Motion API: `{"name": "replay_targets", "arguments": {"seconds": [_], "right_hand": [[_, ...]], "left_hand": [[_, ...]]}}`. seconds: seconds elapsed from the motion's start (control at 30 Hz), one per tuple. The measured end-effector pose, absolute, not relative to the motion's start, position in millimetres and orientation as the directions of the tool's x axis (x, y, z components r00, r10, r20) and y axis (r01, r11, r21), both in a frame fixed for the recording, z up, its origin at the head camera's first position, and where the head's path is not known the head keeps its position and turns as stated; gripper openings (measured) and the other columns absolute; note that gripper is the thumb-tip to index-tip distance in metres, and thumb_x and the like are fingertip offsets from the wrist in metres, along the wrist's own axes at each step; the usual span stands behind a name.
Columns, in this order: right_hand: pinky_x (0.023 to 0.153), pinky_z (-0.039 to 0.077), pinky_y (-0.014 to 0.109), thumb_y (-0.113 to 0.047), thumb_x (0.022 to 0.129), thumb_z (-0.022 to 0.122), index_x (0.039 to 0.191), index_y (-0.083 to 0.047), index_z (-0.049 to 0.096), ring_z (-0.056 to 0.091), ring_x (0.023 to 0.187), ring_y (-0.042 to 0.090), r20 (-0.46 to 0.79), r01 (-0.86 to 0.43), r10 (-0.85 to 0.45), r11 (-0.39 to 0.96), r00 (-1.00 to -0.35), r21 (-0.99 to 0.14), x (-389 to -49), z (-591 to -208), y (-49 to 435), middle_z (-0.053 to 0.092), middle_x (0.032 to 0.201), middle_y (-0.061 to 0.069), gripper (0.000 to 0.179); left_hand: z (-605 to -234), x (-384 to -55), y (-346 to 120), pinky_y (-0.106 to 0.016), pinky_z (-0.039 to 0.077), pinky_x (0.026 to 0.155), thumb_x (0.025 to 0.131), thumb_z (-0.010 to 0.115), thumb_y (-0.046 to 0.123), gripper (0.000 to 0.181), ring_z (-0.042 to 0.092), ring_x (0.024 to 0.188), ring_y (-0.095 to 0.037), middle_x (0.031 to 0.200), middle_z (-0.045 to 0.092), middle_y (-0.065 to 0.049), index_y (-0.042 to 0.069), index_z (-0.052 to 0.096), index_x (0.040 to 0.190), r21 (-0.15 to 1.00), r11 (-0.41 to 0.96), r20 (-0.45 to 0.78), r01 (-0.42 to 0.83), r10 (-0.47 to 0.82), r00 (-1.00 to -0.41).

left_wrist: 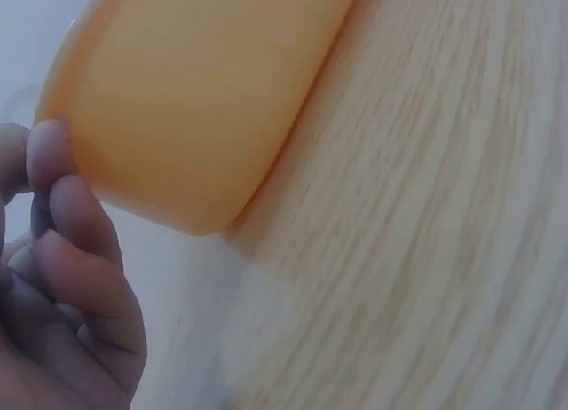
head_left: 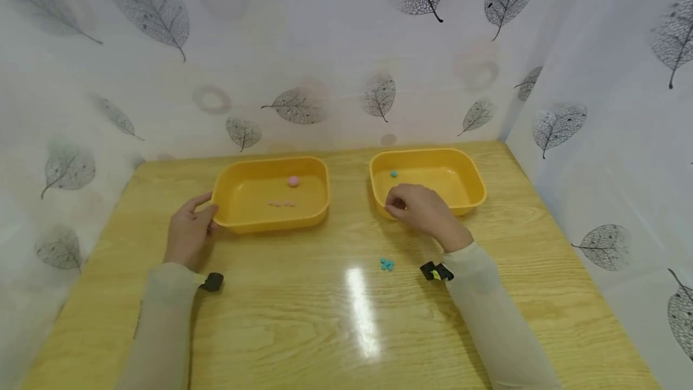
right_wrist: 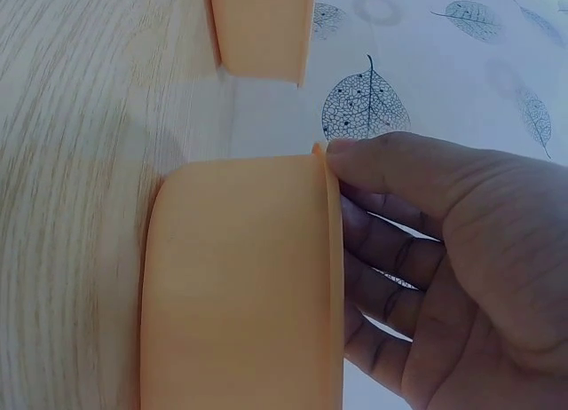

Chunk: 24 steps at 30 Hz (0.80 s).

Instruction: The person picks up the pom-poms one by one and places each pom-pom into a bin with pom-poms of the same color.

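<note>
My left hand (head_left: 189, 227) grips the left end of a yellow plastic tray (head_left: 271, 224), its fingertips at the rim; in the left wrist view the other fingers (left_wrist: 98, 286) curl below that corner. Inside this tray lie a pink ball (head_left: 293, 181) and a row of small pink pieces (head_left: 281, 203). Over the near left corner of a second yellow tray (head_left: 471, 202) is my right hand (head_left: 425, 212), thumb and fingertips close together and the thumb right at the rim in the right wrist view. I cannot tell whether it pinches anything. A blue ball (head_left: 394, 174) lies in that tray.
Several small blue pieces (head_left: 387, 265) lie clustered on the wooden table (head_left: 281, 318), in front of the right tray. White leaf-print sheeting (head_left: 335, 47) hangs behind the trays and along both sides.
</note>
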State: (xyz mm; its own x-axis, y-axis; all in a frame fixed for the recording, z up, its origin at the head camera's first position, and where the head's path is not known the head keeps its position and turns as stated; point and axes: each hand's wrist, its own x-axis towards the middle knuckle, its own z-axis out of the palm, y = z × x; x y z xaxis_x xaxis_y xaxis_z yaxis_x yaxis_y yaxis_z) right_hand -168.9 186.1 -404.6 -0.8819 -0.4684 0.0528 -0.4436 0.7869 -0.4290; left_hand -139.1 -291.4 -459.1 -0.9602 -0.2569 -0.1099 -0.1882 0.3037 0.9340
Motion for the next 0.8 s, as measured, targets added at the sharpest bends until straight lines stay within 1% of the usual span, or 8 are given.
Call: {"name": "replay_targets", "arguments": {"seconds": [0.13,0.3,0.37,0.43,0.5,0.6,0.7,0.8], "right_hand": [[0.076,0.054,0.036,-0.021,0.096,0.074,0.093,-0.017,0.074,0.062,0.079,0.013,0.055,-0.449,-0.471,0.789,-0.880,-0.419,-169.4,-403.1,187.3,0.070,0.086,-0.007,0.004],[0.078,0.053,0.037,-0.022,0.094,0.075,0.095,-0.018,0.075,0.062,0.082,0.014,0.050,-0.449,-0.472,0.794,-0.880,-0.410,-169.3,-402.0,192.8,0.070,0.090,-0.007,0.004],[0.079,0.054,0.037,-0.021,0.093,0.075,0.095,-0.018,0.075,0.063,0.084,0.014,0.048,-0.451,-0.476,0.791,-0.878,-0.413,-169.2,-401.7,194.1,0.071,0.091,-0.007,0.003],[0.080,0.055,0.038,-0.019,0.093,0.074,0.096,-0.017,0.076,0.064,0.085,0.015,0.049,-0.460,-0.486,0.784,-0.873,-0.418,-169.3,-401.4,194.4,0.072,0.092,-0.006,0.004],[0.081,0.055,0.038,-0.017,0.093,0.073,0.097,-0.016,0.077,0.065,0.086,0.015,0.050,-0.467,-0.493,0.779,-0.868,-0.418,-169.8,-401.6,194.1,0.073,0.093,-0.005,0.005],[0.082,0.056,0.038,-0.016,0.094,0.073,0.100,-0.014,0.077,0.066,0.087,0.016,0.046,-0.471,-0.499,0.779,-0.865,-0.413,-170.0,-402.0,192.4,0.074,0.095,-0.004,0.007],[0.083,0.057,0.040,-0.016,0.096,0.073,0.103,-0.011,0.077,0.067,0.089,0.017,0.042,-0.479,-0.507,0.779,-0.861,-0.405,-170.1,-403.0,189.3,0.075,0.097,-0.002,0.009],[0.084,0.057,0.040,-0.016,0.097,0.073,0.106,-0.009,0.077,0.068,0.090,0.018,0.050,-0.500,-0.526,0.769,-0.849,-0.398,-169.9,-405.5,184.0,0.075,0.099,0.000,0.011]], "left_hand": [[-457.4,-137.9,-293.1,-0.020,0.055,0.058,0.104,0.063,0.035,0.052,0.062,0.062,-0.006,0.069,0.066,0.010,0.008,0.056,0.147,0.938,0.273,-0.133,-0.213,-0.284,-0.950],[-448.5,-130.9,-290.9,-0.019,0.048,0.052,0.102,0.064,0.040,0.025,0.054,0.058,-0.006,0.071,0.060,0.007,0.022,0.065,0.120,0.940,0.222,-0.145,-0.257,-0.423,-0.895],[-442.4,-126.1,-288.1,-0.020,0.041,0.046,0.101,0.066,0.039,0.016,0.048,0.054,-0.007,0.071,0.058,0.005,0.026,0.065,0.111,0.950,0.220,-0.101,-0.223,-0.457,-0.884],[-433.5,-121.8,-281.7,-0.020,0.040,0.047,0.100,0.069,0.036,0.015,0.047,0.055,-0.008,0.073,0.059,0.004,0.023,0.068,0.109,0.953,0.265,-0.016,-0.146,-0.438,-0.899],[-424.5,-118.4,-271.0,-0.021,0.041,0.048,0.101,0.069,0.032,0.017,0.048,0.057,-0.009,0.076,0.061,0.000,0.017,0.071,0.110,0.939,0.342,0.085,-0.041,-0.345,-0.935],[-413.4,-114.4,-246.2,-0.023,0.045,0.052,0.103,0.066,0.029,0.022,0.052,0.062,-0.012,0.080,0.064,-0.008,0.010,0.071,0.112,0.883,0.455,0.185,0.120,-0.102,-0.977],[-413.3,-111.0,-213.5,-0.027,0.049,0.053,0.104,0.065,0.028,0.023,0.055,0.063,-0.015,0.081,0.063,-0.016,0.007,0.071,0.112,0.868,0.457,0.144,0.194,0.142,-0.979],[-424.9,-108.3,-177.3,-0.029,0.051,0.058,0.105,0.064,0.031,0.026,0.057,0.067,-0.018,0.082,0.064,-0.016,0.007,0.072,0.112,0.893,0.423,0.030,0.155,0.287,-0.957]]}}
